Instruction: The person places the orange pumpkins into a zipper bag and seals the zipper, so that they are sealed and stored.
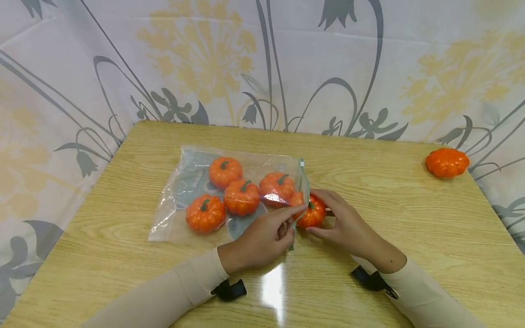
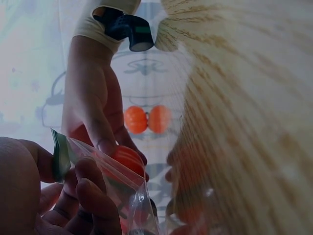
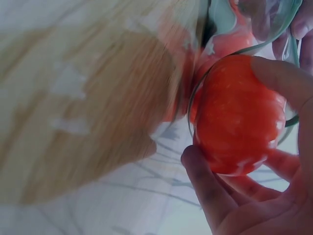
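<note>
A clear zip bag (image 1: 193, 175) with a green edge lies flat on the table, its mouth facing right. Inside it are several small orange toy pumpkins (image 1: 206, 214) with green stems. My left hand (image 1: 262, 239) pinches the edge of the bag's mouth between thumb and fingers. At that mouth, my right hand (image 1: 352, 225) grips another orange pumpkin (image 3: 239, 117) with thumb and fingers around its sides. The bag's rim runs behind this pumpkin in the right wrist view, and a further pumpkin sits close behind the film.
One loose orange pumpkin (image 1: 447, 162) rests near the far right corner of the wood-grain table (image 1: 381, 173). A flower-patterned cloth (image 1: 295, 68) hangs along the table's back edge. Black camera mounts (image 1: 229, 290) are worn on both wrists.
</note>
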`<state>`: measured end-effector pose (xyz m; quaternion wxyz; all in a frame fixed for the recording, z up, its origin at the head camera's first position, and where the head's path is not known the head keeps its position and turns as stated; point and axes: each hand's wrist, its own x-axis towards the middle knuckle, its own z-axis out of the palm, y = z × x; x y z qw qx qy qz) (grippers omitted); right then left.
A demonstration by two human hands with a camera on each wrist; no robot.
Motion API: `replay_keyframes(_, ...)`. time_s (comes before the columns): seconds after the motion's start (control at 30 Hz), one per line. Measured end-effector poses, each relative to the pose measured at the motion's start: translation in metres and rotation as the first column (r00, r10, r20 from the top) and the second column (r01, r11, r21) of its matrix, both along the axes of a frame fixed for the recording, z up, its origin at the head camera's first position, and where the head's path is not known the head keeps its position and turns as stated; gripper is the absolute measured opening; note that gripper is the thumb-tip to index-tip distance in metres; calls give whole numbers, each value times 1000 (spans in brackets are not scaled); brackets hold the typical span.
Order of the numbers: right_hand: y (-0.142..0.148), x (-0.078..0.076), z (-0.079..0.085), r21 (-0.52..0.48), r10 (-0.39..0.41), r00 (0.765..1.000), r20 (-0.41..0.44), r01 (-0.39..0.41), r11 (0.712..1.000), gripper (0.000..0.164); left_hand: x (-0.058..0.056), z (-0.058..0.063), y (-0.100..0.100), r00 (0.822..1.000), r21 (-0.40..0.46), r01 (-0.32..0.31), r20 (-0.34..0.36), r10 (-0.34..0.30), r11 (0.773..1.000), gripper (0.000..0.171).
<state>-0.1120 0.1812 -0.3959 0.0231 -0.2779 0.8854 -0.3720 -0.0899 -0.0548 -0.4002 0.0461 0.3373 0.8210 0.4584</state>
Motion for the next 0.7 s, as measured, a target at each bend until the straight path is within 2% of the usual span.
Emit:
replay_keyframes(0.33,3,1,0,8,5,998,65,-5,1000,72,0,1,0,1000,-11,-2,-30,2,1000,55)
replay_keyframes(0.7,0,-1,1,-10,11,999,45,-11,1000,72,0,4,0,999,-17,-18,-27,17,1000,56)
